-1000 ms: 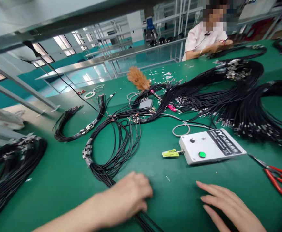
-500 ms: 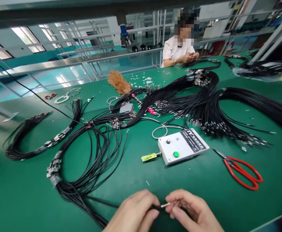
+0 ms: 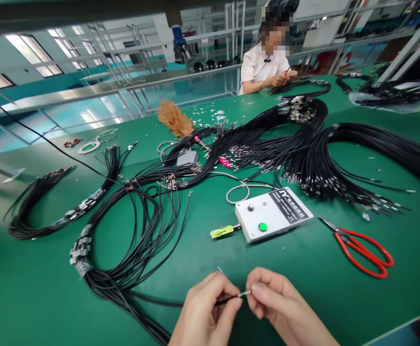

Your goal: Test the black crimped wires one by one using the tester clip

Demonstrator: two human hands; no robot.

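My left hand [image 3: 212, 305] pinches a black cable [image 3: 227, 300] close to its stripped end, where thin light-coloured inner wires stick out. Those wire ends [image 3: 245, 292] reach the fingertips of my right hand [image 3: 273, 300], whose thumb and forefinger are closed on them. The cable trails left from my left hand toward a looped bundle of black cables [image 3: 123, 259]. Beyond my hands sits a white control box [image 3: 256, 223] with a green button, a knob and a yellow-green clip [image 3: 222, 232] on its left side. Red-handled scissors [image 3: 361, 250] lie to the right.
Several black cable bundles [image 3: 303, 144] spread across the green table [image 3: 303, 269]. A brown brush [image 3: 176, 119] lies behind them, near scattered white scraps [image 3: 219, 114]. Another coil [image 3: 26, 211] is at the left. Across the table a person [image 3: 265, 67] holds something red-handled.
Both hands have shifted slightly up in the picture. My right thumb and forefinger have come together on the wire ends. The camera view has moved a little.
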